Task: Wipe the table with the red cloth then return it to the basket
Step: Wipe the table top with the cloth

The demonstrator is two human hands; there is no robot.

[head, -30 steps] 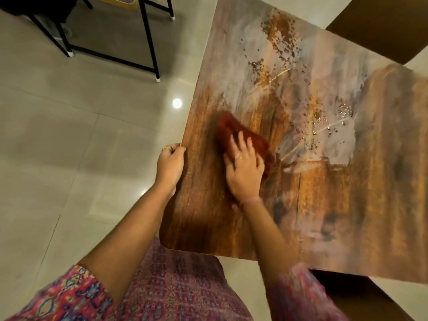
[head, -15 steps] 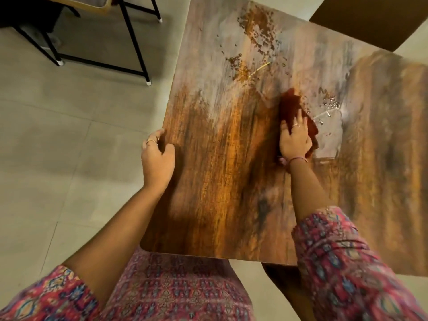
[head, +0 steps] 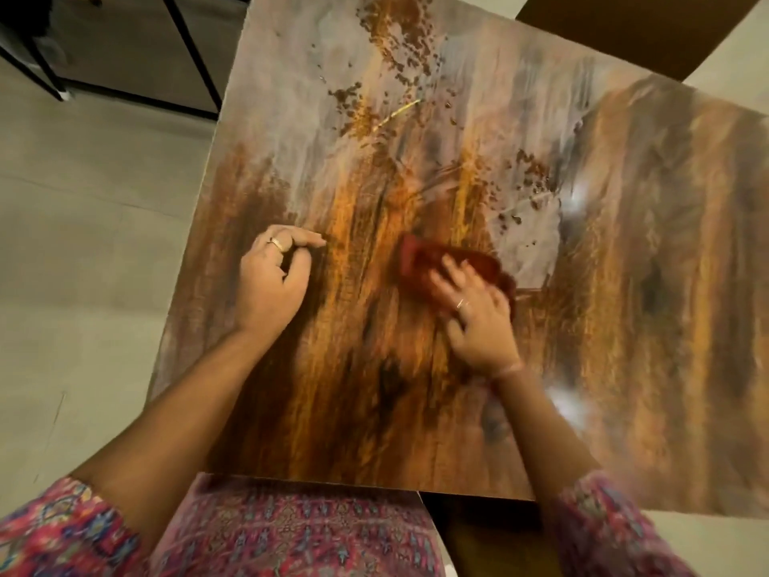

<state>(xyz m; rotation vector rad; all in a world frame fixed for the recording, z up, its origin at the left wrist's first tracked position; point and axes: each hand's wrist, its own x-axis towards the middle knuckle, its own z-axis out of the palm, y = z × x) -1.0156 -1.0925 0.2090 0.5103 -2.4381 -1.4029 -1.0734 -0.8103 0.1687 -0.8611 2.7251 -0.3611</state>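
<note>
Red cloth: the red cloth (head: 449, 260) lies bunched on the table (head: 624, 285), near its middle and under the fingers of the right hand. Half a second ago it sat farther away and to the right, close to the pale patch; it has since come back toward the person and leftward.
Right hand: the right hand (head: 474, 314) lies flat on the cloth's near edge, fingers spread and straight, pressing down; its grip is released, with nothing pinched. The hand and cloth are smeared by motion.
Left hand: the left hand (head: 274, 276) rests on the table top, to the left of the cloth and apart from it, its fingers loosely curled and holding nothing. Earlier it held the table's left edge; now it lies inward of that edge.
Crumbs: dark crumbs (head: 399, 47) lie scattered at the far end of the table, and a smaller scatter lies beyond the cloth to the right. A thin yellow sliver (head: 397, 113) lies among them.
Surroundings: a black metal frame (head: 183, 56) stands on the tiled floor (head: 83, 243) at far left.
Basket: cannot tell where it is.
</note>
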